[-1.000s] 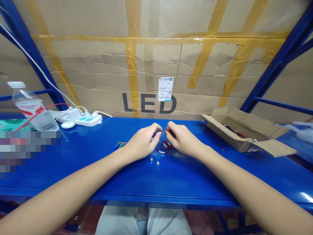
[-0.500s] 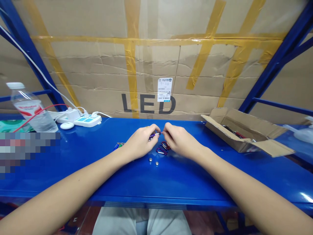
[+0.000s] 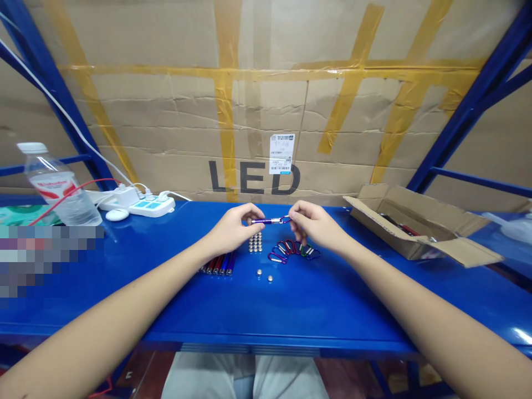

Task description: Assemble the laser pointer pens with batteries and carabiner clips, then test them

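My left hand [image 3: 243, 224] pinches a slim purple penlight-like tube [image 3: 266, 221] with a silver end, held level above the table. At its silver end hangs a purple carabiner clip [image 3: 285, 219], which my right hand [image 3: 310, 221] grips between thumb and fingers. Below the hands lie several red, blue and green carabiners [image 3: 287, 247] in an arc. Rows of silver button cells [image 3: 255, 242] stand beneath my left fingertips, and two loose silver cells [image 3: 265, 275] sit nearer me. Red and blue tubes [image 3: 222, 264] lie side by side under my left wrist, partly hidden by it.
An open cardboard box [image 3: 399, 221] with dark and red items stands at the right. To the left are a water bottle [image 3: 62, 185] and a white power strip [image 3: 152, 205] with cables. A large taped carton [image 3: 174, 127] rises behind the blue table [image 3: 257, 316].
My hands have drawn apart and turned, so the tube and its clip now stretch between them. More of the carabiners, silver cells and tubes below has come into sight.
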The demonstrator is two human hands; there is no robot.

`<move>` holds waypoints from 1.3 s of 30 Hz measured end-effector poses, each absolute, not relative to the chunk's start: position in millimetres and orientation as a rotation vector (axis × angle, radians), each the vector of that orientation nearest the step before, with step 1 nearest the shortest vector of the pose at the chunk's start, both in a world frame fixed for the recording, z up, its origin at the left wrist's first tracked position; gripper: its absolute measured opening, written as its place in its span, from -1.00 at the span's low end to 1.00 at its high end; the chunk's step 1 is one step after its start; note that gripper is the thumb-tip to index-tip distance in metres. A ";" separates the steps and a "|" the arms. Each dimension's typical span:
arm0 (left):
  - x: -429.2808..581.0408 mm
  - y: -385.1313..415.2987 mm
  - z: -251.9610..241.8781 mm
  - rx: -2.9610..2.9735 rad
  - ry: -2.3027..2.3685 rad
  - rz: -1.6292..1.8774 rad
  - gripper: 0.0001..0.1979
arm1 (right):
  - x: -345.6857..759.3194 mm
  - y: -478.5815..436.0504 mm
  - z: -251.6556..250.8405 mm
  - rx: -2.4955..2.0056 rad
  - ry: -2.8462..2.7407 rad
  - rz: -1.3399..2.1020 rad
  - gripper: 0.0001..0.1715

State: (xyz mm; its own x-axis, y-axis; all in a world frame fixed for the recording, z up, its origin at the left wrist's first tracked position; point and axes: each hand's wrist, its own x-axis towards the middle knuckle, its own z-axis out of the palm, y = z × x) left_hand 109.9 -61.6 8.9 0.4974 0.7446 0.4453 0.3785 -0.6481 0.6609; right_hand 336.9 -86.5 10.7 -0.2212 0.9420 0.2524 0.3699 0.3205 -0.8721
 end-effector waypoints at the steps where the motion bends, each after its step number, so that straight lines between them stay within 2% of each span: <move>1: 108.7 -60.2 9.0 2.236 0.914 1.019 -0.82 | 336.6 -86.3 10.9 -1.161 -1.739 0.919 -0.79; 5: 108.2 -60.2 9.7 2.135 0.879 1.080 -0.83 | 332.0 -89.6 13.8 -1.082 -1.669 1.084 -0.79; 9: 111.7 -65.7 11.1 2.112 0.823 1.119 -0.85 | 324.8 -94.6 14.9 -1.074 -1.667 1.226 -0.69; 20: 116.7 -71.2 7.7 2.131 0.769 1.070 -0.82 | 322.3 -96.0 10.3 -1.110 -1.758 1.357 -0.57; 27: 117.6 -75.0 8.5 2.158 0.785 1.078 -0.85 | 323.6 -95.9 9.8 -1.077 -1.791 1.326 -0.63; 33: 119.0 -78.0 8.5 2.162 0.772 1.102 -0.87 | 325.1 -94.1 6.4 -1.071 -1.906 1.136 -0.58; 39: 119.2 -81.6 11.1 2.232 0.742 1.154 -0.88 | 324.4 -98.0 13.6 -0.997 -1.929 1.074 -0.63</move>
State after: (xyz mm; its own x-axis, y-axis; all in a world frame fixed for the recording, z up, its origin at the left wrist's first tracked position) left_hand 119.2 -81.6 11.1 0.4877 0.6703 0.5594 0.2311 -0.7170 0.6577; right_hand 324.4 -98.0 13.6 -0.4557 0.8662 0.2048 0.2817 0.3587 -0.8899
